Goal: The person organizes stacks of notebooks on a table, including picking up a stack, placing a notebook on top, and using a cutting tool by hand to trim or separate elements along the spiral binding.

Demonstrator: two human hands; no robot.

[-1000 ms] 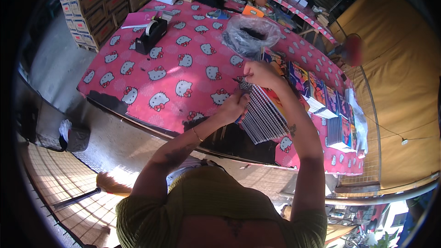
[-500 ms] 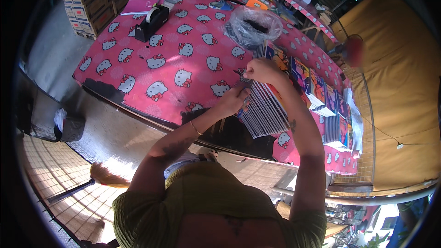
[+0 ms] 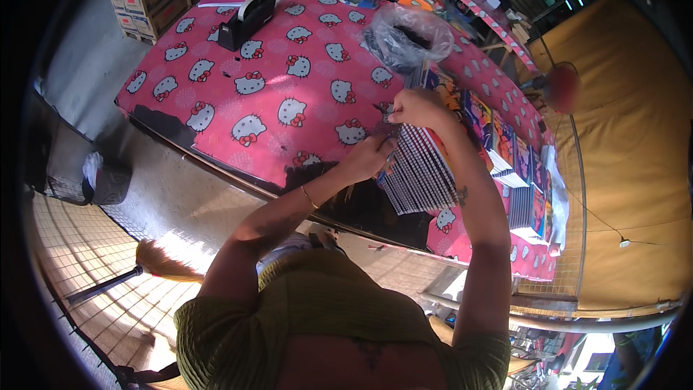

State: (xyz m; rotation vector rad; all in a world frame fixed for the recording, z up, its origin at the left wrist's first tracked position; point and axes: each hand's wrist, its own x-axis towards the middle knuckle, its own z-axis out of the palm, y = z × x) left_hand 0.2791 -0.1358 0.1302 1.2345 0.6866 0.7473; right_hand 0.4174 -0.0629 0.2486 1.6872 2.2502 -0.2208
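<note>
A fanned row of thin books or notebooks [image 3: 419,173] lies on the table in front of me, dark and white edges showing, colourful covers turned to the right. My left hand [image 3: 369,159] is closed at the row's left side; a small bluish bit shows by its fingers, too small to name. Just beyond it, my right hand [image 3: 420,110] is closed above the far part of the row, the forearm reaching over the covers. A dark pointed tip sticks out left of its fingers; what it belongs to is hidden.
More stacks of colourful books [image 3: 521,198] stand to the right. A clear plastic bag [image 3: 411,32] lies beyond my hands, and a black tape dispenser [image 3: 247,23] farther left on the pink patterned table cover [image 3: 274,152]. Cartons [image 3: 155,0] are piled at far left; a broom [image 3: 166,260] is lower left.
The view has shifted slightly, so the table's far items sit higher. Both hands stay closed at nearly the same place beside the row of books.
</note>
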